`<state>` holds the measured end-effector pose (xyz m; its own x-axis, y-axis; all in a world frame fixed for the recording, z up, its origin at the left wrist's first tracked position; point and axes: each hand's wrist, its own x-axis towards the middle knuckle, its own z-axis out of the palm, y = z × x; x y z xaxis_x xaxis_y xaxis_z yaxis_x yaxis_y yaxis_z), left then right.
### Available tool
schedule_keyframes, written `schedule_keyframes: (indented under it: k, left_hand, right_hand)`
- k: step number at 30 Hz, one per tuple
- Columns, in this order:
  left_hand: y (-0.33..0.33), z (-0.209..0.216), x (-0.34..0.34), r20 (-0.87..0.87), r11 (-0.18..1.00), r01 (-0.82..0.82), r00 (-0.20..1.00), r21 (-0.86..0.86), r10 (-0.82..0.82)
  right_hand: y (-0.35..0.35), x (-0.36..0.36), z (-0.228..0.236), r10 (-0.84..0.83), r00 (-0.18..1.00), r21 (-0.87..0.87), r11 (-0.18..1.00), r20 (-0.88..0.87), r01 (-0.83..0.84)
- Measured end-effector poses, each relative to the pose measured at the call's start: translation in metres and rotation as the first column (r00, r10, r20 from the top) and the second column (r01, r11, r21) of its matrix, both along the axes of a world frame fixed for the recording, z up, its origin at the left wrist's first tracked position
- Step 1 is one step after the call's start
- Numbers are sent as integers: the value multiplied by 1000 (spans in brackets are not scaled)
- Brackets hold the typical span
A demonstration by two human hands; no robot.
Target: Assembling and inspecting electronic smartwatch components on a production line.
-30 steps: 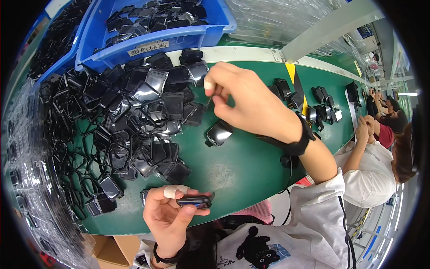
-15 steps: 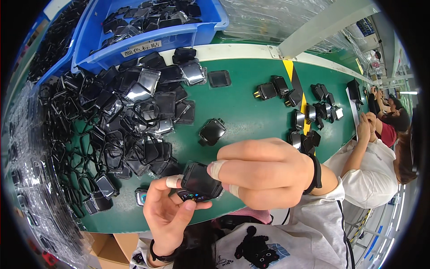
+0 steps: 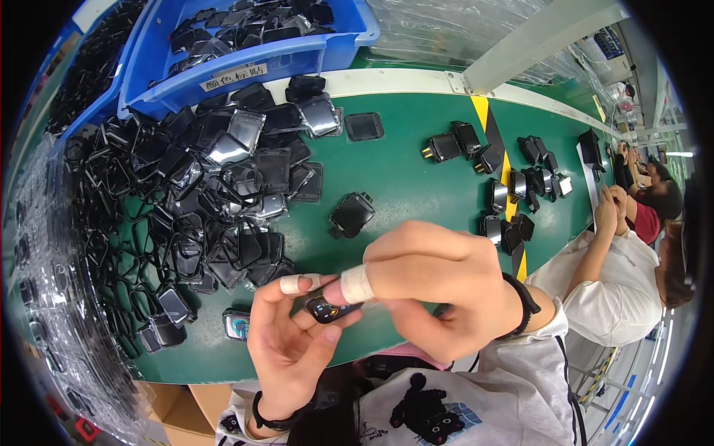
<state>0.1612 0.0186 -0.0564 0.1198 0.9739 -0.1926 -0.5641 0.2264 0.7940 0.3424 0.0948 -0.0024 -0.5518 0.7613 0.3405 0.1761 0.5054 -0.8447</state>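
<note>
My left hand (image 3: 286,342), with tape round one finger, holds a small black smartwatch face (image 3: 325,311) showing coloured icons, pinched between thumb and fingers. My right hand (image 3: 439,286), wearing a black wristband, reaches over it. A taped finger presses on the watch face's upper edge and covers part of it. The other right fingers are curled and partly smeared; a dark piece (image 3: 442,308) shows just beneath that hand, its kind unclear. Beyond the hands a black watch case (image 3: 352,215) lies on the green table (image 3: 401,186). Another watch face (image 3: 237,325) lies left of my left hand.
Black watch frames and plastic-wrapped screens (image 3: 223,193) are heaped on the left. A blue bin (image 3: 297,63) of similar parts stands behind. Several watch cases (image 3: 491,197) sit near the yellow-black tape (image 3: 518,256). Other people (image 3: 606,286) sit along the right side.
The black rectangular piece held over the watch face is no longer seen there, so the coloured icons show more fully. My right hand has turned and its taped finger now presses the face.
</note>
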Motion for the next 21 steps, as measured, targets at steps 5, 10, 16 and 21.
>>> schedule_keyframes:
  k: [5,10,16,21]
  left_hand:
    - [-1,-4,-1,-33,996,20,999,91,-18]
    - [-3,-4,-1,-43,995,42,998,89,-38]
    - [-4,5,6,-87,999,18,996,48,-13]
    - [-11,-10,5,-166,982,-121,976,143,144]
  right_hand:
    - [-9,-5,-4,-87,992,-289,956,-92,57]
    - [-7,-5,-19,-29,999,-119,992,39,33]
    - [-18,-5,-29,-33,993,-34,999,118,37]
    - [-23,-7,-25,5,1000,-119,993,11,-4]
